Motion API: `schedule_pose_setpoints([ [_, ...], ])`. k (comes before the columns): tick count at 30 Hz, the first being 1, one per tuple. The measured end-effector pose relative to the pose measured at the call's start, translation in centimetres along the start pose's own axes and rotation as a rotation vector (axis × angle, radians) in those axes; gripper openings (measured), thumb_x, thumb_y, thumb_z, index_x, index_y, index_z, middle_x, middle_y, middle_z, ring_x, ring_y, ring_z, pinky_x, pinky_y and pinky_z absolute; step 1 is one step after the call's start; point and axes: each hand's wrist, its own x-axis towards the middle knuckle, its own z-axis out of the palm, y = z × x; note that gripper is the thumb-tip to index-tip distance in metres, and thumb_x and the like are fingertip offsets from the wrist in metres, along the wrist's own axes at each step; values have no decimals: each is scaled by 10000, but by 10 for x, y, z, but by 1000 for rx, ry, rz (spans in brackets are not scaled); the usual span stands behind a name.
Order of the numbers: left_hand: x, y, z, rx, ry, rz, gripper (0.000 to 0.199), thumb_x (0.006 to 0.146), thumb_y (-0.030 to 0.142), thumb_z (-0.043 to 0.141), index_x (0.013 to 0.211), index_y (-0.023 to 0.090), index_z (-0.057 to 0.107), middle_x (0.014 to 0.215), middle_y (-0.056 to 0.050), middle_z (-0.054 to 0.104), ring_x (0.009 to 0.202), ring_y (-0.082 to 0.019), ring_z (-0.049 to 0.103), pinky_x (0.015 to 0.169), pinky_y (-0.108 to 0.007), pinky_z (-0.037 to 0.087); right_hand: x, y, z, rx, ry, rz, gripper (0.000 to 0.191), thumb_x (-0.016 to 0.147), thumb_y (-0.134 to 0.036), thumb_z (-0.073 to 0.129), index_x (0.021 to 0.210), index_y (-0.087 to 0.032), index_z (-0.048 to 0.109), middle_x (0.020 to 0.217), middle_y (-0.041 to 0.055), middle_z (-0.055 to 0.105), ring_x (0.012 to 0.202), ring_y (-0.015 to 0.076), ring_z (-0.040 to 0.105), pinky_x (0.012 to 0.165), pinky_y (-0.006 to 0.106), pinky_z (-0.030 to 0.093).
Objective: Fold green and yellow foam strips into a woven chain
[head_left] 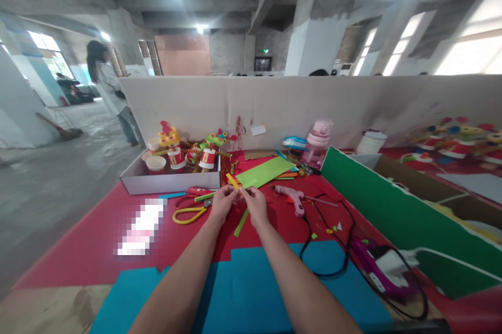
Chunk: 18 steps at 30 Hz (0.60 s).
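Observation:
Both of my hands meet near the middle of the red tabletop, fingertips close together. My left hand pinches a yellow paper strip that sticks up to the left. My right hand has its fingers closed at the strip's lower end, beside the left fingertips. Under the hands lies a narrow green paper strip. Just beyond them is a large light-green sheet. Yellow-handled scissors lie left of my left hand. A pink hot glue gun rests to the right of my right hand.
A white tray at the back left holds paper-cup figures. A green-sided box stands at the right, near a purple power strip with black cables. Blue sheets cover the front edge. A white partition closes the back.

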Motion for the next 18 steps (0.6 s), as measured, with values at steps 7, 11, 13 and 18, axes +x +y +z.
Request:
schedule_pose_setpoints([
  [7, 1, -2, -1, 33, 31, 21, 341, 620, 440, 763, 670, 146, 598, 514, 24, 555, 462, -76, 466, 477, -199, 365, 1, -3, -1, -35, 38, -10, 306, 651, -468, 697, 589, -193, 577, 535, -9, 598, 546, 148, 543, 556, 259, 418],
  [11, 0, 1, 0, 41, 49, 12, 327, 617, 430, 767, 663, 151, 604, 506, 24, 550, 467, -82, 466, 481, -205, 363, 8, -1, -7, 29, 98, -12, 289, 653, -459, 694, 662, -186, 601, 530, -27, 573, 540, 143, 544, 558, 258, 430],
  [13, -2, 3, 1, 27, 54, 4, 329, 608, 430, 773, 656, 153, 603, 506, 23, 552, 468, -83, 470, 486, -207, 363, 13, 0, -12, 85, 156, 2, 295, 655, -464, 687, 705, -184, 610, 538, -34, 568, 537, 140, 545, 557, 259, 440],
  [18, -4, 6, 2, -6, 32, -5, 315, 605, 416, 779, 667, 152, 617, 501, 26, 555, 461, -82, 471, 490, -210, 358, 17, 4, -16, 223, 173, 97, 272, 671, -460, 639, 729, -199, 588, 646, -22, 617, 526, 119, 543, 549, 264, 470],
])
